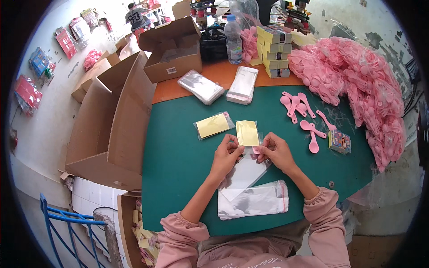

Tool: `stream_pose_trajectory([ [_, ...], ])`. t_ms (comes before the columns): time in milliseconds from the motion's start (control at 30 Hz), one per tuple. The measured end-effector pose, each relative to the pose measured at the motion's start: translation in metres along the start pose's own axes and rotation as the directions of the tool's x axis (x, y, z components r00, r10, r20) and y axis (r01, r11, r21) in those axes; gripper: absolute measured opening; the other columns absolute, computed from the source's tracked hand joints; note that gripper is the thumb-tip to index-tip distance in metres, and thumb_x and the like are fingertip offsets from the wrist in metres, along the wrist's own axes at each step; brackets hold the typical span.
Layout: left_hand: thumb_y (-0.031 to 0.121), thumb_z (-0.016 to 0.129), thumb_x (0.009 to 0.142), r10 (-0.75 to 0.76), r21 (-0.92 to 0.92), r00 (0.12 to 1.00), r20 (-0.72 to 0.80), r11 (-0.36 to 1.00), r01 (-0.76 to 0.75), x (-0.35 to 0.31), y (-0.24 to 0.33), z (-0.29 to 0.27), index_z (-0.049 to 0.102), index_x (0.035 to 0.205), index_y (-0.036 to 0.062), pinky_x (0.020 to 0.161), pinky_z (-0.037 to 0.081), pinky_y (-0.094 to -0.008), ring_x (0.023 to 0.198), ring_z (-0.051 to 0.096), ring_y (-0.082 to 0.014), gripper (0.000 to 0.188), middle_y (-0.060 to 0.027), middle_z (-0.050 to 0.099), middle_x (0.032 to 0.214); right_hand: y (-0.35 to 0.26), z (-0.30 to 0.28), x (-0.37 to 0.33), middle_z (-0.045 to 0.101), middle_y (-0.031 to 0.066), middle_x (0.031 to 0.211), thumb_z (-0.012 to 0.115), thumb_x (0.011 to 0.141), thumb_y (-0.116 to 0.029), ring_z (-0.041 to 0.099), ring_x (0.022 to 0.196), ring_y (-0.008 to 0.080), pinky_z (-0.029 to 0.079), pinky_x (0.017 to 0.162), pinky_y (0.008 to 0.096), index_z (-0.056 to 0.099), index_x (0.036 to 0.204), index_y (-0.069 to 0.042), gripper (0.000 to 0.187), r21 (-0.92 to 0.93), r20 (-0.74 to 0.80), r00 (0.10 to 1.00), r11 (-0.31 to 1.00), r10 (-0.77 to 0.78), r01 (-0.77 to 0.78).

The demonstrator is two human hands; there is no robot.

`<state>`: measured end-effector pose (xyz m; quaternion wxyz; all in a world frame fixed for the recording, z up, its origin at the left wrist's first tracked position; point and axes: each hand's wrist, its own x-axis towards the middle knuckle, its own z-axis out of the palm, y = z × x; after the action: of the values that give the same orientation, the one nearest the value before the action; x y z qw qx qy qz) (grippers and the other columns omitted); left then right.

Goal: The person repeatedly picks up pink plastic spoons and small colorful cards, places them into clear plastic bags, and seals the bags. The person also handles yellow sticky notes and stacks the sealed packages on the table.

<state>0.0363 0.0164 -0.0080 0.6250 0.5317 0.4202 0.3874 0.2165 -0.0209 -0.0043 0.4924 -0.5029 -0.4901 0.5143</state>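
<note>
The yellow card lies on the green desk, directly ahead of both hands, with its long axis running away from the person. The clear sleeve extends back toward the person. Left hand: grip closed on the card's lower left corner. Right hand: grip pinched at the lower right corner, apparently also on a small pink piece. Both hands are equally near.

We are in a small packing workshop, as shown by the green-topped worktable with stacks of clear bags, a heap of pink plastic spoons, and open cardboard boxes standing about on the floor.
</note>
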Motion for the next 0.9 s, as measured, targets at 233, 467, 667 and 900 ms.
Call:
stream_pose_trajectory([
  [233,0.007,0.058,0.082,0.001,0.057,1.000,0.002,0.998,-0.001,-0.002,0.005,0.005,0.050,0.100,0.0086,0.053,0.039,-0.0183,0.066,0.050,-0.0043,0.020,-0.0015,0.057,0.079,-0.003,0.001,-0.002,0.059,0.0104,0.071,0.061,0.079,-0.004,0.060,0.057,0.0128,0.053,0.049,0.0254,0.049,0.101,0.005,0.026,0.048,-0.036,0.999,0.998,0.028,-0.027],
  [467,0.008,0.055,0.083,0.039,0.071,0.995,0.087,0.996,-0.046,0.006,0.005,-0.008,0.052,0.118,0.0116,0.056,0.042,-0.0194,0.070,0.051,-0.0055,0.035,-0.0030,0.057,0.088,-0.012,-0.008,-0.003,0.061,0.0109,0.074,0.060,0.080,-0.007,0.061,0.058,0.0149,0.051,0.050,0.0269,0.054,0.103,0.006,0.027,-0.178,-0.096,0.993,0.982,-0.073,0.055],
  [667,0.006,0.053,0.082,0.166,0.213,0.984,-0.066,0.966,-0.148,0.022,0.020,-0.060,0.052,0.118,0.0106,0.064,0.045,-0.0253,0.075,0.053,-0.0120,0.036,-0.0058,0.056,0.094,-0.013,-0.118,-0.003,0.057,0.0136,0.090,0.056,0.076,-0.011,0.052,0.092,0.0291,0.043,0.076,0.0413,0.059,0.087,-0.001,0.016,-0.983,-0.179,0.811,0.121,-0.557,-0.134],
  [900,0.012,0.057,0.078,0.819,0.990,0.573,0.029,0.054,-0.128,0.016,0.022,-0.037,0.053,0.107,0.0085,0.068,0.044,-0.0382,0.082,0.055,-0.0322,0.030,-0.0160,0.053,0.092,-0.012,-0.142,-0.021,0.055,0.0140,0.096,0.056,0.074,-0.006,0.048,0.097,0.0304,0.040,0.077,0.0469,0.060,0.092,-0.005,0.019,-0.939,-0.328,0.874,0.027,-0.360,-0.342],
])
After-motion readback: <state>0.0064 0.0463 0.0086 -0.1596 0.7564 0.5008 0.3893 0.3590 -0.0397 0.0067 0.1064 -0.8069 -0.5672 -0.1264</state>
